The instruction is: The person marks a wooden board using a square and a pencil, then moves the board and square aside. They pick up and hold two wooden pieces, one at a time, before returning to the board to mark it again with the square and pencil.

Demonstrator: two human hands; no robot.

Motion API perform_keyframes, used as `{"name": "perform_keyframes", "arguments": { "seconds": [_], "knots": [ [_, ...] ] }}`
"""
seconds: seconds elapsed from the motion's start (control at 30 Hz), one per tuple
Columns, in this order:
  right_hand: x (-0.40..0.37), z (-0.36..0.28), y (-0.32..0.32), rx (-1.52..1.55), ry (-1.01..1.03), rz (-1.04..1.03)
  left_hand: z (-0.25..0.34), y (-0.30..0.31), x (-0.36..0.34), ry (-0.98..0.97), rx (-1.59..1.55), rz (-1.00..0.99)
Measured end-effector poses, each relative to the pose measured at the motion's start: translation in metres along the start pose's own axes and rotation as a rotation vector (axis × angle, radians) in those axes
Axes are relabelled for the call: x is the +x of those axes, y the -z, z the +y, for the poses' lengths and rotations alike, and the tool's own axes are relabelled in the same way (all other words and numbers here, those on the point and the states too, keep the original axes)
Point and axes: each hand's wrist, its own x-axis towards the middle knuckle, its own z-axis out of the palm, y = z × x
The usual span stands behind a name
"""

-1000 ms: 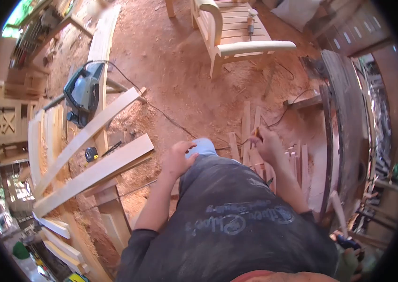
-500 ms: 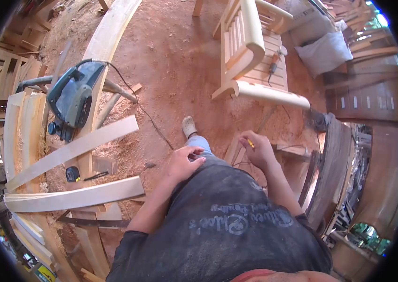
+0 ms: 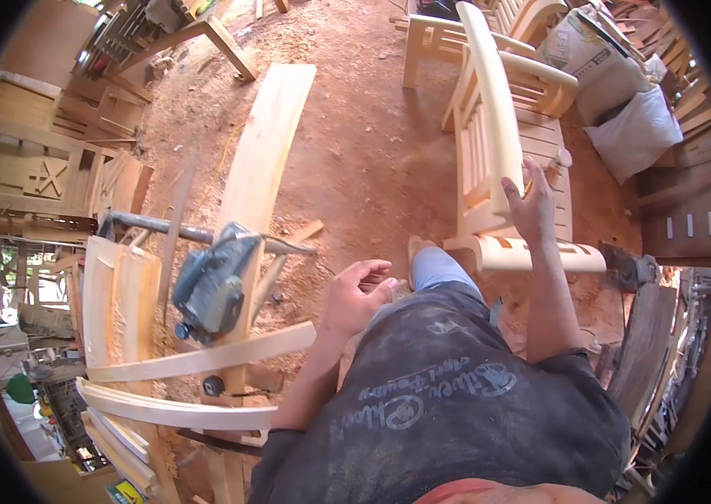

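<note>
My right hand (image 3: 533,210) reaches forward beside the pale wooden bench (image 3: 502,126), with a yellow pencil (image 3: 527,190) held in its fingers. Its fingertips overlap the bench's thick rounded rail. On the slatted seat, just beyond that hand, lies a small power tool (image 3: 562,158). My left hand (image 3: 359,292) hangs in front of my hip, fingers loosely bent and apart, holding nothing. To its left, a blue electric planer (image 3: 219,284) rests on a long board (image 3: 267,151). Below the planer, a curved wooden slat (image 3: 204,359) lies across the stack.
A black tape measure (image 3: 213,385) sits between the curved slats. Pale sacks (image 3: 634,134) lean behind the bench at the right. Shavings cover the reddish dirt floor (image 3: 355,143). Dark planks (image 3: 649,353) stand close by my right side, and wooden panels (image 3: 28,176) are stacked at the far left.
My right hand has stretched forward to the bench rail with the pencil. The view has shifted, with the bench now closer. My left hand stays low in front of me.
</note>
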Motion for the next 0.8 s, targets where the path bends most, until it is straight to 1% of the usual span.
{"name": "perform_keyframes", "arguments": {
  "seconds": [0.1,0.2,0.23,0.33,0.43,0.6,0.67,0.8],
  "knots": [
    [0.055,0.013,-0.026,-0.059,-0.076,-0.063,0.020,0.002,0.057,0.019,-0.018,-0.030],
    [0.107,0.029,-0.057,-0.027,-0.117,-0.067,0.036,0.002,0.132,-0.046,0.062,-0.082],
    [0.127,0.021,-0.060,0.010,-0.203,-0.112,0.050,0.003,0.156,-0.020,0.077,-0.106],
    [0.176,0.027,-0.085,0.073,-0.232,-0.073,0.079,0.013,0.234,-0.066,0.223,-0.159],
    [0.219,0.035,-0.107,0.019,-0.223,-0.060,0.111,0.024,0.306,-0.085,0.301,-0.216],
    [0.277,0.031,-0.116,0.013,-0.293,-0.088,0.155,0.032,0.412,-0.125,0.343,-0.269],
    [0.295,0.025,-0.119,0.020,-0.332,-0.090,0.161,0.034,0.452,-0.125,0.351,-0.317],
    [0.329,0.024,-0.143,-0.073,-0.369,-0.053,0.170,0.039,0.534,-0.149,0.393,-0.428]
  ]
}}
